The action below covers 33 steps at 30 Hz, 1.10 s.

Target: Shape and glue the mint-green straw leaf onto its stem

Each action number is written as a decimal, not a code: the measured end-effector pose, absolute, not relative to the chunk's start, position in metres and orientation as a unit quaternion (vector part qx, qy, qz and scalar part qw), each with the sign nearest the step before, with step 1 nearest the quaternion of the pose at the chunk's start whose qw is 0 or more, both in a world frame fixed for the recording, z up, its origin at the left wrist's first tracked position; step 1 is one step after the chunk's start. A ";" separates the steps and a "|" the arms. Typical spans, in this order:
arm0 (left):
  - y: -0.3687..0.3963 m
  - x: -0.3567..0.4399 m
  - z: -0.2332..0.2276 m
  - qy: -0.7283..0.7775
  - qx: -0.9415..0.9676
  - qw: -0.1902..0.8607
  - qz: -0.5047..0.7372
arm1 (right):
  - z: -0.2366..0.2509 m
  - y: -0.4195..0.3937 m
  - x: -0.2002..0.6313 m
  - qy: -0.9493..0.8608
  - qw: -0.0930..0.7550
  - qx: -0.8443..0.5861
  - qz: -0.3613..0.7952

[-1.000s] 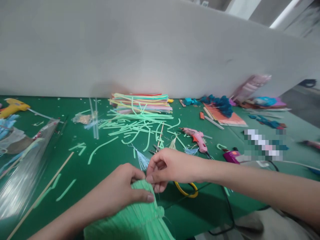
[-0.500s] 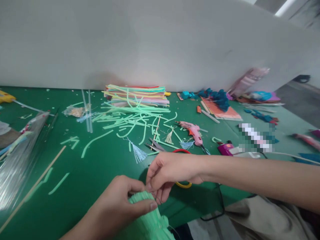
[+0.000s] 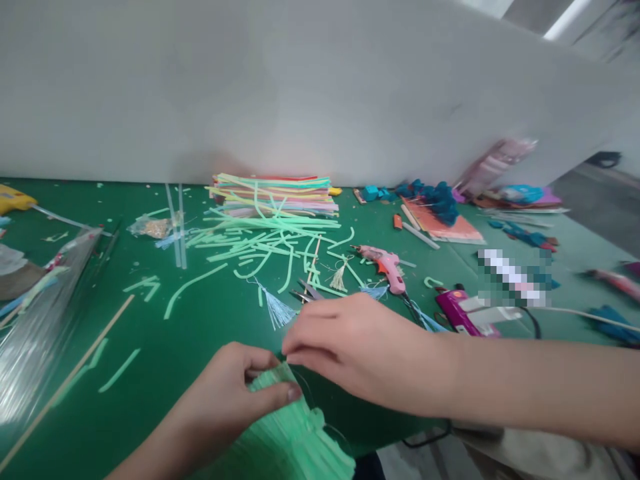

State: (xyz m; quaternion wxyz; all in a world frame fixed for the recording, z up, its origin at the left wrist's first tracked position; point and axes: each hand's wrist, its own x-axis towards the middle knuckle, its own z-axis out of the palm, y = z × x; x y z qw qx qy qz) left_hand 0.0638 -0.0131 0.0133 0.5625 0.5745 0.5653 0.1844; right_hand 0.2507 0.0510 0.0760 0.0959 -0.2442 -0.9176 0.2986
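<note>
My left hand point(image 3: 233, 393) is closed on a pale green pleated piece point(image 3: 295, 433), its thumb pressed along the top edge. Ridges run down the material, and I cannot tell whether it is paper or cloth. My right hand point(image 3: 345, 350) pinches at the far top corner of that piece; its fingertips are close together, and what they hold is hidden or too small to make out. A fine thread point(image 3: 306, 387) loops beside the piece, below my right hand. Just beyond the right hand, scissors point(image 3: 311, 291) show only their blades. A light blue tassel point(image 3: 276, 310) lies near the fingertips.
Green strips point(image 3: 270, 233) are scattered before a multicoloured strip bundle point(image 3: 275, 193). A pink glue gun point(image 3: 383, 263) lies to the right, near a magenta object point(image 3: 460, 310) with a cable. At left are a wooden stick point(image 3: 75, 373) and clear plastic film point(image 3: 50, 327).
My right hand has shifted up and left with its back turned up, now covering the scissors' handles. The pleated piece shows more of its surface, and the left hand keeps its hold.
</note>
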 end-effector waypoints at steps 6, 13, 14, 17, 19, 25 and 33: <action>-0.018 0.062 0.010 0.564 0.583 0.565 0.152 | 0.049 0.032 0.258 -0.939 0.126 -0.210 0.241; -0.016 0.064 0.011 0.564 0.583 0.566 0.147 | 0.043 0.033 0.257 -0.939 0.130 -0.203 0.246; -0.016 0.064 0.011 0.560 0.583 0.569 0.151 | 0.044 0.033 0.257 -0.943 0.132 -0.197 0.235; -0.016 0.065 0.010 0.556 0.581 0.573 0.159 | 0.045 0.032 0.256 -0.952 0.123 -0.187 0.210; -0.017 0.066 0.010 0.562 0.580 0.568 0.157 | 0.045 0.032 0.256 -0.957 0.100 -0.186 0.199; -0.018 0.068 0.008 0.577 0.581 0.555 0.147 | 0.045 0.031 0.254 -0.975 0.046 -0.162 0.146; -0.018 0.069 0.007 0.582 0.566 0.559 0.168 | 0.049 0.026 0.246 -0.977 -0.004 -0.180 0.114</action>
